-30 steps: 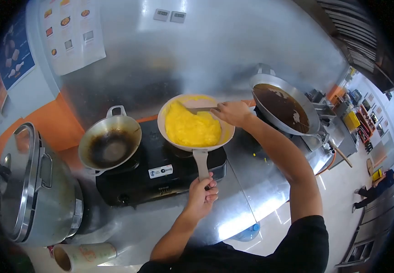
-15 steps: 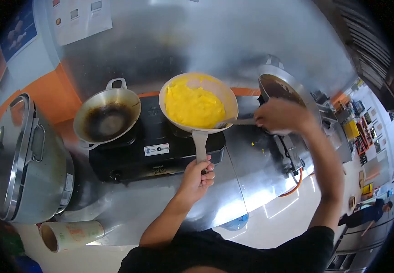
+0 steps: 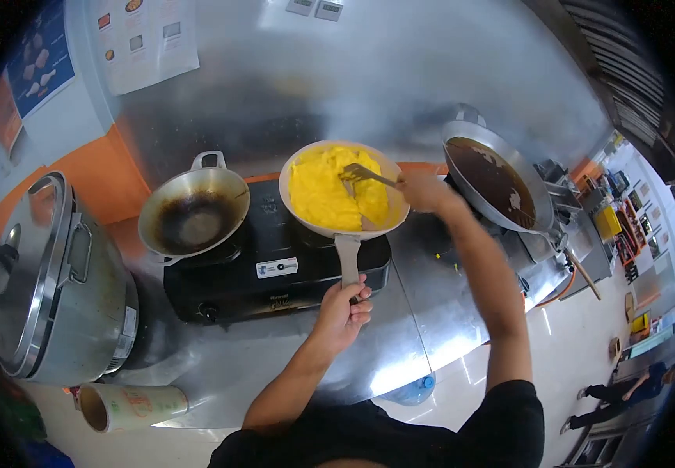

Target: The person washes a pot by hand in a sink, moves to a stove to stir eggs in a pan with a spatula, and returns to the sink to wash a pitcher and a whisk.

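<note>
Fingers of your left hand are wrapped tight round the end of the pan handle, and your right hand is closed on the stem of a fork. The frying pan sits on the right side of the black stove, its handle running straight back toward you, so the long axis goes from your body out to the steel wall. Yellow egg fills most of the pan. Your fork lies across the far right part of the pan, tines pointing left and resting on the egg, stem slanting right into your grip. A white label on the stove front carries print too small to read. Beside the pan, on the left burner, stands an empty wok; a larger wok with dark residue stands to your right. Posters on the wall show food pictures, their text unreadable. On the desk at left stands a big steel pot.
</note>
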`<state>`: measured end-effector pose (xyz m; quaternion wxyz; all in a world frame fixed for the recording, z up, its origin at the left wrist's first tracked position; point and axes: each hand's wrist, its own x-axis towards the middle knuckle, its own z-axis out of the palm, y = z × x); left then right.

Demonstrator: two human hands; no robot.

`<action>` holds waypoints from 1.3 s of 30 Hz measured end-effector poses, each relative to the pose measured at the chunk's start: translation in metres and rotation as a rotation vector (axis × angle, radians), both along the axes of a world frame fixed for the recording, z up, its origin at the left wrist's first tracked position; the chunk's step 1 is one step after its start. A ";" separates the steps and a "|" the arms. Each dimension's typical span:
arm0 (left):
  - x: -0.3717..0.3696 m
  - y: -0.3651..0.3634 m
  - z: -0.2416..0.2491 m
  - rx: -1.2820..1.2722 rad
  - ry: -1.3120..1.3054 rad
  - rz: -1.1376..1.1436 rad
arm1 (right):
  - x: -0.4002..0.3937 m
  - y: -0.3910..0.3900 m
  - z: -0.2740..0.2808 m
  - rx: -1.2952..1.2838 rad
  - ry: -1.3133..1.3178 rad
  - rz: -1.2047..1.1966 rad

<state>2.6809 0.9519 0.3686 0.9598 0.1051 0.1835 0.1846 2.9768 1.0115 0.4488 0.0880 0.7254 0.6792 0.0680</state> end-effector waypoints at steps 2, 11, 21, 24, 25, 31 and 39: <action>-0.001 0.001 0.000 0.011 -0.003 0.002 | -0.056 -0.033 0.090 -0.062 0.391 -0.244; 0.002 -0.003 -0.001 -0.011 -0.014 0.007 | -0.133 -0.067 0.116 -0.331 -0.132 0.080; 0.000 0.000 -0.003 0.000 -0.017 0.010 | -0.092 0.012 -0.005 0.153 -0.139 0.019; 0.000 -0.001 -0.001 -0.004 -0.028 0.009 | -0.013 0.025 0.012 0.038 0.280 -0.176; 0.000 -0.001 0.000 0.001 -0.030 0.015 | -0.035 0.010 0.053 -0.113 0.323 -0.261; 0.003 -0.001 -0.002 -0.010 -0.034 0.012 | -0.085 -0.066 0.150 -0.416 0.532 -0.349; 0.006 -0.007 0.004 -0.006 0.027 -0.012 | -0.111 -0.034 0.051 -0.192 0.784 -0.187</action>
